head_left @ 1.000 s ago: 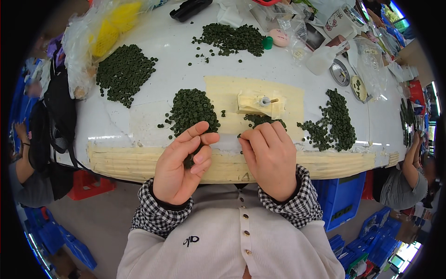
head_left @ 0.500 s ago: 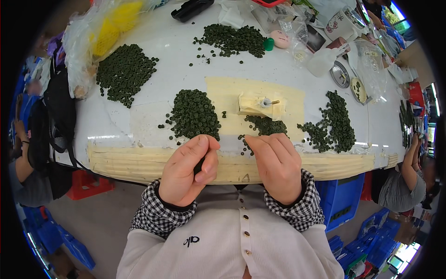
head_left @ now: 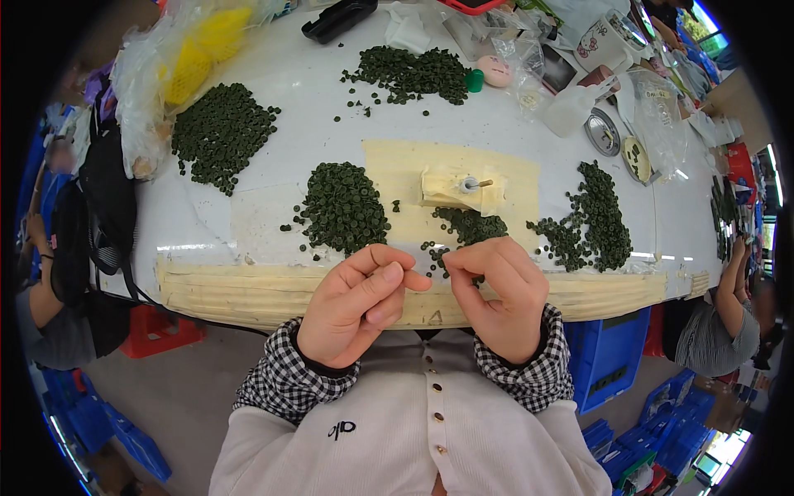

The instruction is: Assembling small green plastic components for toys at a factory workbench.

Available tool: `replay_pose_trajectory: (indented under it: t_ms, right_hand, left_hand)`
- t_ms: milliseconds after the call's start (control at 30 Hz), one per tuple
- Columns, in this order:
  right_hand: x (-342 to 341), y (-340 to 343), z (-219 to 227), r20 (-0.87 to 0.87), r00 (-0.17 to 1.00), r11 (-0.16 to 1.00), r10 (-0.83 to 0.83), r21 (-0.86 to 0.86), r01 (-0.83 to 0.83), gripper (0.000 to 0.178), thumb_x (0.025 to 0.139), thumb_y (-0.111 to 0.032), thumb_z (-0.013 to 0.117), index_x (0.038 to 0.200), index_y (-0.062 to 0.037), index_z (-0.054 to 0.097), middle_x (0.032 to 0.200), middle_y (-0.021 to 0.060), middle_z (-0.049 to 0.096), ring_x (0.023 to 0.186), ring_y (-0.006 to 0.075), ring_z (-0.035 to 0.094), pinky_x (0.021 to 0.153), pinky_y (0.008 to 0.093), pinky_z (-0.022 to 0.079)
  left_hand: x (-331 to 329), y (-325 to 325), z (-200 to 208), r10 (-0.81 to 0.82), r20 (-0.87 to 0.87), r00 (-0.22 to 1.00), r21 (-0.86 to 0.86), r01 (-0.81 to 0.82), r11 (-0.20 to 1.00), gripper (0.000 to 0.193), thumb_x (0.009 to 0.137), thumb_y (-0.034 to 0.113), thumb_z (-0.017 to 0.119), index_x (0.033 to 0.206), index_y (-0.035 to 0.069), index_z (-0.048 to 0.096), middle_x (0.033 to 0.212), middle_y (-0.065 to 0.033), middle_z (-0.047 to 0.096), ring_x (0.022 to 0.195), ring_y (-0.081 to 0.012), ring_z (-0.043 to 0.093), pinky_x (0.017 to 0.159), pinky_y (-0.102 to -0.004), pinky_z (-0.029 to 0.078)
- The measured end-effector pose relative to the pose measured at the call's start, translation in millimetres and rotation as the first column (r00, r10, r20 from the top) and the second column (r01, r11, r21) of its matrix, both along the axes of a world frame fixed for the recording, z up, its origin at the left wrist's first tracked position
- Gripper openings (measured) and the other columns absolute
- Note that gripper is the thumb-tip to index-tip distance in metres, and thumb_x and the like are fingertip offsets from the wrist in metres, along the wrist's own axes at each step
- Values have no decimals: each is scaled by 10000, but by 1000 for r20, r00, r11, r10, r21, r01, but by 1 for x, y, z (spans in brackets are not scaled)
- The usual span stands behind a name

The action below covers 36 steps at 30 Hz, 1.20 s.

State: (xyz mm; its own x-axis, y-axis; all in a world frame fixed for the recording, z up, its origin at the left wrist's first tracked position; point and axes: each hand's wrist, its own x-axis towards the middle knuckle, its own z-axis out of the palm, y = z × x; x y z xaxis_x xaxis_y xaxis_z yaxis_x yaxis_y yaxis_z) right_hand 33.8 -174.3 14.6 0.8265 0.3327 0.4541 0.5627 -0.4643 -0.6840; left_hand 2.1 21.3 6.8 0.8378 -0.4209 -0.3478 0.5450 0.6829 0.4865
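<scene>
We've got both hands over the near edge of the table (head_left: pixel 298 99). Left hand (head_left: pixel 351 310): fingers curled in, thumb laid against the index finger; can't tell if anything's inside. Right hand (head_left: pixel 503 289): thumb and index tip brought close together, other fingers bent; can't tell if a piece is between them. Hands are apart, fingertips facing each other.

Work parts are small round dark green pieces. Main pile (head_left: pixel 343 207) sits just ahead of our left hand. Smaller pile (head_left: pixel 470 225) is just ahead of our right hand, with loose pieces (head_left: pixel 434 255) scattered near the right fingertips, in front of the gap between the hands. Another pile (head_left: pixel 597 217) lies to the right of the right hand. Two more farther out: back pile (head_left: pixel 422 76) well ahead of both hands, far-left pile (head_left: pixel 222 136) ahead and left of the left hand.

Beyond the right hand's pile we see a tape-wrapped block (head_left: pixel 442 188) with a pin (head_left: pixel 481 183) sticking out. Masking tape strip (head_left: pixel 231 285) runs along the table edge, to the left of our left hand and under both.
</scene>
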Motion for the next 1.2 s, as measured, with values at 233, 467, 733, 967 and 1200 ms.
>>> replay_pose_trajectory:
  t_ms: [233,467,733,967,1200]
  right_hand:
    - [-2,-3,6,-258,963,964,75,266,-3,200,733,84,654,911,-2,682,818,73,645,712,130,601,635,236,485]
    - [-6,-7,0,-467,870,910,161,411,52,154,757,41,677,908,12,679,831,68,665,727,100,609,667,221,490]
    - [-6,-5,3,-451,880,925,149,378,37,114,757,33,684,868,22,661,805,65,654,710,108,607,647,223,490]
    - [-7,2,7,-350,928,943,125,334,-1,123,753,55,666,869,15,654,814,74,647,691,122,598,626,229,484]
    - [-7,4,6,-233,969,964,87,264,-24,137,738,64,676,864,15,650,819,82,616,683,140,602,608,231,492]
  left_hand:
    - [-2,-3,-4,-2,21,1000,-28,2,1000,192,953,116,494,1103,29,577,891,-35,636,566,-22,338,530,-167,312]
    - [0,-6,-4,-13,37,999,8,12,1000,229,940,61,480,1152,24,557,981,-79,636,557,-22,340,501,-166,305]
    - [-2,-10,-5,23,55,998,87,-27,996,236,913,29,525,1146,41,563,982,-73,645,561,-16,343,504,-167,301]
    - [-2,-11,-4,34,110,993,168,-52,984,173,880,15,577,1051,39,591,953,-61,636,580,-20,376,503,-169,304]
    - [-2,-16,-3,104,198,975,291,-160,943,185,829,-6,651,1012,18,638,922,-47,659,794,-66,567,714,-199,454]
